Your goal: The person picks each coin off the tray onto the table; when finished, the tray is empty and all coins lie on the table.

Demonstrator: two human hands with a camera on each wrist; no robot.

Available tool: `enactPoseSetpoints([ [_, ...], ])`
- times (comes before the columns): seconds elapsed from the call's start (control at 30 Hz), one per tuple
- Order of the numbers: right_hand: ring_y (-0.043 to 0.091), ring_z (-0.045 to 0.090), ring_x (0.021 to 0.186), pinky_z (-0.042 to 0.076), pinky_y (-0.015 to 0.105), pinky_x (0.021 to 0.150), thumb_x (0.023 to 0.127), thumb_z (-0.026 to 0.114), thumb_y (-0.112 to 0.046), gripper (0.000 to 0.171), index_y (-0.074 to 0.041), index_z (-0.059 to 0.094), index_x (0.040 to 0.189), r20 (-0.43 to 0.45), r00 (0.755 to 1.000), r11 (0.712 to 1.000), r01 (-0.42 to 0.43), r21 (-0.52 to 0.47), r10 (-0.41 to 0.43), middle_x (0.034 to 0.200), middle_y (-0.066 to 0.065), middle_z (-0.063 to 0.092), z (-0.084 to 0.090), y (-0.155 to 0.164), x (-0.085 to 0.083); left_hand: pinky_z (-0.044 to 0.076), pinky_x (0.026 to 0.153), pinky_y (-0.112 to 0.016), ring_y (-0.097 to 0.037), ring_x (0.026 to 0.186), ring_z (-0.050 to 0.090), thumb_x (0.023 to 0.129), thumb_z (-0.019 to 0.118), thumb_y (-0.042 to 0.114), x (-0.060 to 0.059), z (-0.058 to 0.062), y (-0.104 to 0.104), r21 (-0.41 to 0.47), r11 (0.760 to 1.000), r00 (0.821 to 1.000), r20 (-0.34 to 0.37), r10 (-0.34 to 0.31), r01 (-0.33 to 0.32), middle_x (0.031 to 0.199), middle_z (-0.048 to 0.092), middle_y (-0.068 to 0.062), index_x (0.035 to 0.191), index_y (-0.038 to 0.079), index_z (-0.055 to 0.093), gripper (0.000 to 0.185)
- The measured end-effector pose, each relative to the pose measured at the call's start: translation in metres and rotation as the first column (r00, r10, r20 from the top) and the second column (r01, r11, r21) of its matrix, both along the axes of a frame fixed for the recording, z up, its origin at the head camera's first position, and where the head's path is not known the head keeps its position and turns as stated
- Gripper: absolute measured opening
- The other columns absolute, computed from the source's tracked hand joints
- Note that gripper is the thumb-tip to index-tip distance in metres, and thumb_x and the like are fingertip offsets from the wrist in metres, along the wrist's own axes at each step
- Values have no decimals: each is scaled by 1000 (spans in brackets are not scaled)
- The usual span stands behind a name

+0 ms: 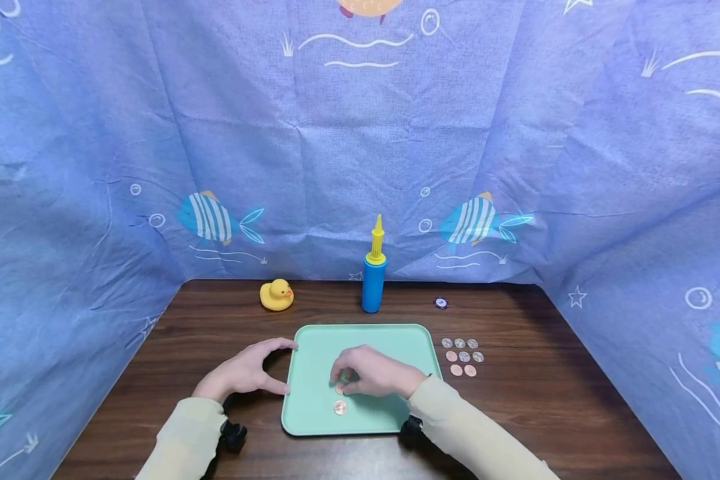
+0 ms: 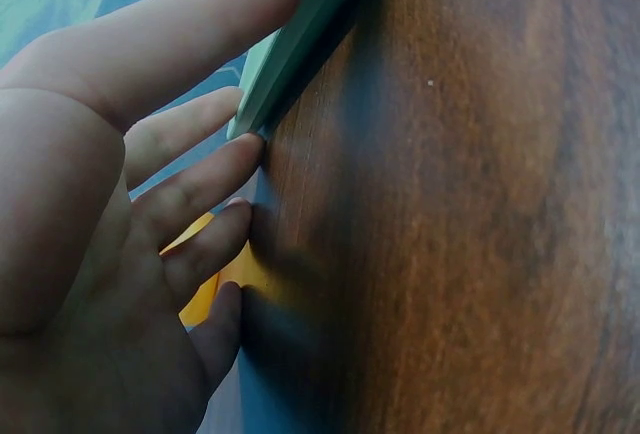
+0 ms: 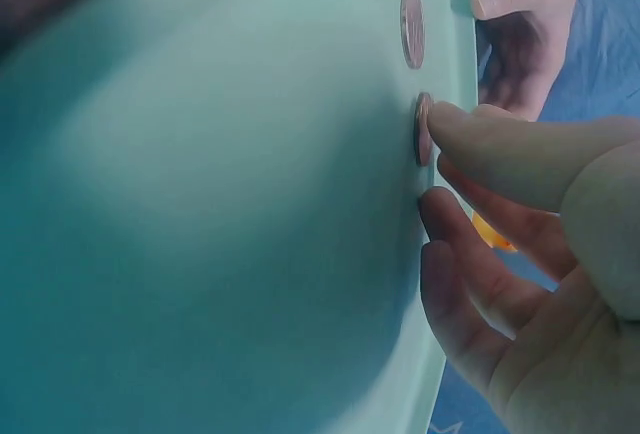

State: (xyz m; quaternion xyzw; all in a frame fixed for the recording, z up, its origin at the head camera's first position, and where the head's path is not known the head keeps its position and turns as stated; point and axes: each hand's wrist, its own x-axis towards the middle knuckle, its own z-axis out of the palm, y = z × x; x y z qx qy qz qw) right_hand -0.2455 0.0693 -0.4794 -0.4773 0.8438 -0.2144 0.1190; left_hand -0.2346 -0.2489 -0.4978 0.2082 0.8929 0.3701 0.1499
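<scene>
A light green tray [image 1: 312, 360] lies on the table. Two copper-coloured coins are on it; one coin [image 1: 340, 407] lies flat on the tray's bare surface. The other coin [image 3: 423, 129] is at the fingertips of my right hand [image 1: 375, 372], where thumb and forefinger pinch at its edge; the fingers partly hide it in the head view. My left hand [image 1: 246, 368] is at the tray's left side, thumb and fingers spread, with the thumb [image 2: 200, 34] touching the rim. Its other fingers reach forward along that side.
Right of the tray, several silver and copper coins [image 1: 465, 357] lie in rows. Behind them is a dark poker chip [image 1: 441, 303]. A blue and yellow hand pump [image 1: 373, 283] stands behind the tray; a yellow rubber duck [image 1: 277, 295] sits back left. Blue fabric [image 1: 348, 153] surrounds the table.
</scene>
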Motion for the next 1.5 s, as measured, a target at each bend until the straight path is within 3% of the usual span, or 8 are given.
enactPoseSetpoints([
  [0.53,-2,65,88,51,12,80,95,80,-8,15,-19,79,105,-38,999,998,7,63,-4,100,-12,74,2,-8,2,34,117,-65,-40,149,40,80,93,40,-1,-2,-1,3,1000,1000,11,8,-8,157,50,-10,151,18,55,83],
  [1.0,2,62,88,50,12,80,95,74,-1,20,-16,80,108,-57,998,995,-14,101,20,99,-6,70,4,-13,6,32,118,-67,-41,150,38,80,93,37,0,0,0,9,1000,1000,18,6,-6,158,49,-12,151,16,54,84],
  [1.33,2,58,89,50,15,83,96,73,-3,19,-16,78,109,-9,1000,988,13,157,-12,101,-6,68,5,-12,5,33,118,-66,-40,149,40,80,93,38,-1,-1,0,5,1000,1000,10,2,-2,157,50,-11,151,16,54,84],
  [1.5,0,54,85,48,14,79,96,73,-3,17,-16,79,106,-24,1000,989,17,145,-13,98,-8,67,3,-11,4,32,119,-64,-38,150,39,79,93,40,-2,-3,-1,10,1000,1000,24,19,-20,158,50,-10,151,16,54,85],
])
